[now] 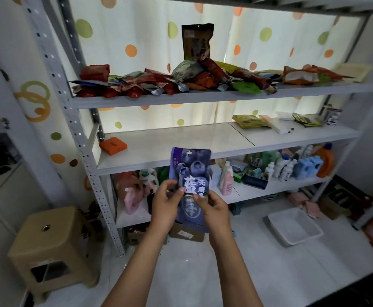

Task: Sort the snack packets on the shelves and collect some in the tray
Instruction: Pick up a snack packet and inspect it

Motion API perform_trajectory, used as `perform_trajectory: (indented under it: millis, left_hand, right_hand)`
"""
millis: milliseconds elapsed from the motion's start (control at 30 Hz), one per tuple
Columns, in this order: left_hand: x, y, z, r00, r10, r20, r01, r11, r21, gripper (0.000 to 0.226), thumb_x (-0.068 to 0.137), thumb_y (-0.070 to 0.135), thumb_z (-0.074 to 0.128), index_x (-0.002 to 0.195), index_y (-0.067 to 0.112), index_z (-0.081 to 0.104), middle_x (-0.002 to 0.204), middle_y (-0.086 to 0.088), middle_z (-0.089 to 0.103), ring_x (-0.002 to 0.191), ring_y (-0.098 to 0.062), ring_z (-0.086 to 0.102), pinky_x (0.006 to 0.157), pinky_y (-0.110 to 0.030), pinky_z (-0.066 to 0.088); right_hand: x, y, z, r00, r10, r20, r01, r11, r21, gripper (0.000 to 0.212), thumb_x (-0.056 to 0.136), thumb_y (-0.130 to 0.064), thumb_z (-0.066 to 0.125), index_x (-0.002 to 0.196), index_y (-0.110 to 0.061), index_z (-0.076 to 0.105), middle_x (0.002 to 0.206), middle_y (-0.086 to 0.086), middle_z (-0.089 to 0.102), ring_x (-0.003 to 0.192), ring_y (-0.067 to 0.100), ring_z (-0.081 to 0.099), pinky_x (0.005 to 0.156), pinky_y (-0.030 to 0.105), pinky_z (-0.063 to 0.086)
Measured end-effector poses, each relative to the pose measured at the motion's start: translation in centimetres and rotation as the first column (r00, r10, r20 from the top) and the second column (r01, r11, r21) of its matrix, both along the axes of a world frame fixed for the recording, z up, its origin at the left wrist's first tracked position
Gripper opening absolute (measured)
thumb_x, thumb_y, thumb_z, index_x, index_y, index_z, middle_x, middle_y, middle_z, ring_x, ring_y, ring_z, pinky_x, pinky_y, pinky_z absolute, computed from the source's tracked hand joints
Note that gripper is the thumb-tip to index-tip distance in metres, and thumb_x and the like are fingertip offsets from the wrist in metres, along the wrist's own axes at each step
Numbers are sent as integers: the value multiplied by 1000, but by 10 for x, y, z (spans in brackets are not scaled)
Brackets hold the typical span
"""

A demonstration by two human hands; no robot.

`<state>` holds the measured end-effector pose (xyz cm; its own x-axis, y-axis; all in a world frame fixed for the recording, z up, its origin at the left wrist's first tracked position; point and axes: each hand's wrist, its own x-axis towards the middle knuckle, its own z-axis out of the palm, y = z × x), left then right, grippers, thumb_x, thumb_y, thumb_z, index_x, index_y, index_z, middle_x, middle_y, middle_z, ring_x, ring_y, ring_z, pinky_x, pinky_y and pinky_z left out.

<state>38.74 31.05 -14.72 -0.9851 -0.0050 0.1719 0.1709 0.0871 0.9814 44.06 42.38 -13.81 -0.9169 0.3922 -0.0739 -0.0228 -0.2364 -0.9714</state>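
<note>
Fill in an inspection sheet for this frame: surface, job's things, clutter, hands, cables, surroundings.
Surface: white shelving unit, several tiers.
Job's things: purple blueberry packet held upright; snack packets heaped on upper shelf; white tray on floor, nothing seen inside.
Clutter: orange box on middle shelf; detergent bottles on lower shelf.
Hands: left hand and right hand both grip the packet.
Cables: nothing seen.
Surroundings: dotted curtain behind; tan stool at left.

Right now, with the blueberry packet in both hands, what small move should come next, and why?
Probably carry the blueberry packet down and right toward the white tray on the floor: left hand and right hand both pinch it upright, and the tray holds nothing visible.
</note>
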Motion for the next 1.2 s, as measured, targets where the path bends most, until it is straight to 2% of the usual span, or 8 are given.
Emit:
perform_trajectory:
  millis: [167, 267, 367, 500, 733, 967, 1100, 1200]
  left_hand:
    - [11, 16, -2, 921, -309, 238, 218, 914, 342, 54, 77, 61, 66, 122, 31, 62, 123, 3, 66, 115, -16, 62, 95, -44, 51]
    - [13, 19, -2, 895, -341, 287, 186, 871, 455, 59, 72, 53, 76, 121, 22, 64, 117, -11, 69, 108, -32, 66, 97, -50, 50]
    - [13, 17, -1, 877, -371, 305, 200, 859, 471, 44, 84, 42, 68, 121, 19, 64, 112, -15, 71, 102, -36, 68, 95, -49, 51]
    - [16, 4, 0, 902, -320, 291, 175, 885, 431, 29, 95, 35, 57, 117, 19, 67, 108, -9, 73, 99, -30, 70, 93, -43, 51]
    - [18, -15, 4, 928, -244, 282, 112, 904, 413, 22, 94, 25, 60, 109, 12, 70, 101, -12, 75, 91, -31, 72, 81, -36, 56]
    - [15, -22, 7, 940, -180, 290, 62, 925, 374, 20, 93, 27, 62, 105, 15, 72, 96, -9, 76, 89, -29, 73, 84, -38, 55]
    - [13, -22, 6, 943, -164, 288, 43, 922, 385, 22, 92, 27, 63, 109, 14, 71, 97, -10, 76, 89, -29, 73, 88, -41, 55]
    - [17, -17, 16, 951, -168, 260, 51, 913, 404, 16, 95, 20, 58, 103, 9, 68, 76, 7, 76, 71, -13, 73, 69, -24, 56]
  right_hand:
    - [10, 10, 2, 995, 90, 50, -90, 996, 4, 28, 86, -15, 61, 108, -28, 73, 109, -6, 73, 102, 16, 66, 90, 37, 55]
    - [13, 13, 7, 988, 88, 126, -86, 996, -20, 26, 84, -13, 55, 96, -20, 77, 107, 3, 73, 96, 17, 65, 83, 32, 51]
    - [12, 13, 3, 993, -30, 113, 27, 999, 29, 26, 89, -5, 54, 85, -16, 78, 92, 4, 75, 95, 24, 67, 81, 33, 52]
    - [7, 19, -10, 977, -213, 34, 202, 959, 201, 21, 92, -7, 61, 107, -20, 69, 115, 2, 67, 107, 18, 64, 90, 36, 55]
    - [8, 24, -7, 992, -97, 81, 89, 991, 97, 30, 92, -13, 66, 122, -13, 65, 111, 4, 71, 89, 10, 66, 57, 10, 47]
    - [5, 16, -5, 994, -86, 64, 80, 993, 85, 16, 92, -7, 64, 102, -19, 68, 93, 1, 73, 72, 2, 64, 52, 8, 46]
    - [4, 16, -4, 992, -99, 75, 94, 993, 75, 18, 92, -5, 63, 107, -13, 68, 86, -4, 73, 66, 0, 63, 50, 9, 45]
    - [2, 19, -3, 989, -123, 82, 120, 992, 45, 21, 92, -6, 65, 111, -14, 67, 90, -2, 73, 72, 5, 65, 52, 11, 47]
